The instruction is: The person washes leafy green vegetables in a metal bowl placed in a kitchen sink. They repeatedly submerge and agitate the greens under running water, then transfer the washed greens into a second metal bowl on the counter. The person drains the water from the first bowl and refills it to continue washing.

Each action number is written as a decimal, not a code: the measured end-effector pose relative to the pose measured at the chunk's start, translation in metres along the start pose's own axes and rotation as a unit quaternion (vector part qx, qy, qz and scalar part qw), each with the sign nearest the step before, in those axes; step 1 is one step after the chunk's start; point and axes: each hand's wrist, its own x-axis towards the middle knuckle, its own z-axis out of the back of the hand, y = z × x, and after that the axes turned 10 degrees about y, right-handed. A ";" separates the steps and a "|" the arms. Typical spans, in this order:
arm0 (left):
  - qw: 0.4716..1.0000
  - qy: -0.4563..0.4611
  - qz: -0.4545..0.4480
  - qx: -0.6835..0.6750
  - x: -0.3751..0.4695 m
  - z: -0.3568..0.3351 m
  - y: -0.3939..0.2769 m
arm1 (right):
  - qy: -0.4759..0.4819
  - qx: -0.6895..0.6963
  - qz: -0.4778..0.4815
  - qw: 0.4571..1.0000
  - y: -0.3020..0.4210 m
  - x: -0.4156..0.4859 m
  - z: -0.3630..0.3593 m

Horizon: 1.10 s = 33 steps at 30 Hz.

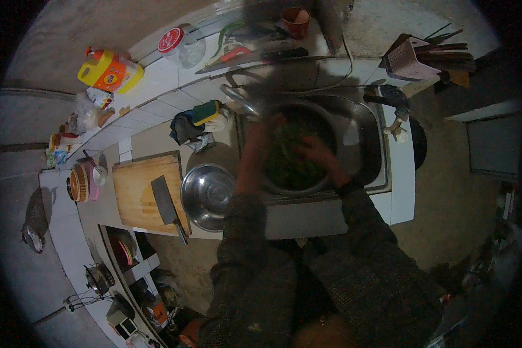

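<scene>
Both hands are inside a large round metal basin (333,130) set in the steel sink (372,152). Leafy greens (293,167) fill the basin, dim and partly blurred. My right hand (315,150) lies on the greens with its fingers partly spread; whether it grips any is unclear. My left hand (272,126) is at the basin's left side, under the faucet (240,99), dark and blurred, its fingers hard to make out. To the left stands a shiny metal bowl (209,195), beside a wooden cutting board (145,187) with a cleaver (165,202) lying on it.
A green and yellow sponge (206,113) and cloths lie behind the bowl. On the back ledge are a yellow jug (111,71), a red-lidded jar (174,41), a black-handled knife (287,53) and a brown cup (296,21). A utensil basket (411,61) hangs at back right.
</scene>
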 end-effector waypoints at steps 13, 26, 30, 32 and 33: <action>0.848 -0.169 -0.118 0.489 -0.058 0.038 0.079 | -0.131 -0.482 -0.048 0.865 -0.042 -0.012 0.010; 0.684 -0.418 0.032 0.597 -0.172 0.098 0.113 | -0.126 -0.465 0.011 0.876 -0.042 0.026 -0.083; 0.714 -0.156 0.069 0.679 -0.170 0.080 0.169 | -0.143 -0.505 0.028 0.851 -0.058 0.019 -0.050; 0.817 -0.159 0.106 0.545 -0.162 0.062 0.148 | -0.153 -0.518 0.024 0.841 -0.060 0.018 -0.023; 0.850 -0.155 0.132 0.486 -0.159 0.058 0.138 | -0.157 -0.510 0.016 0.845 -0.060 0.022 -0.010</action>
